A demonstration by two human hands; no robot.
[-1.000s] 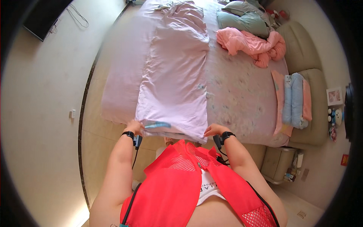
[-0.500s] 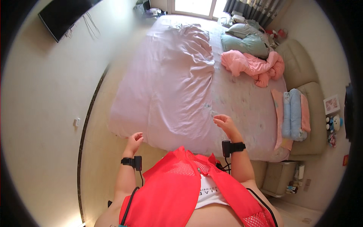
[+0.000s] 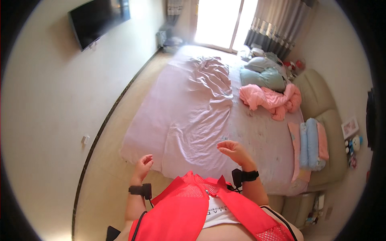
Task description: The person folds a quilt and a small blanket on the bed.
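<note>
1. Moved: the near edge of the pale pink cloth (image 3: 201, 138), held up between both hands in the earliest frame, has been released and is now laid down on the bed (image 3: 267, 168). The bed is shown lower in the frame than before, and more of the glass door (image 3: 215, 24) is taken in.
2. Pale pink cloth: spread lengthwise over the bed, centre of the frame; deeply wrinkled toward its far end, smoother toward the near end.
3. Left hand (image 3: 144, 165): placed left of lower centre, near the bed's near edge. Its grip is loosely bent, apart and empty.
4. Right hand (image 3: 236, 152): placed right of centre, over the near part of the bed, close to the cloth's right border. Its grip is slightly apart and empty; whether the bedding is touched cannot be told.
5. Wrist straps, black: one (image 3: 136, 190) worn on each wrist, each fitted with a small dark box.
6. Red vest (image 3: 169, 213): worn over a white top, lower centre.
7. Pink quilt (image 3: 251, 96): bunched on the bed, right of upper centre, just beside a green pillow (image 3: 261, 78).
8. Blue rolled bedding (image 3: 312, 140): set against the beige headboard (image 3: 335, 128), right of the frame, flanked by pink cloth layers (image 3: 323, 140).
9. Television (image 3: 96, 26): mounted on the wall, upper left.
10. Grey curtain (image 3: 273, 26): hung beside the glass door, upper right of centre.
</note>
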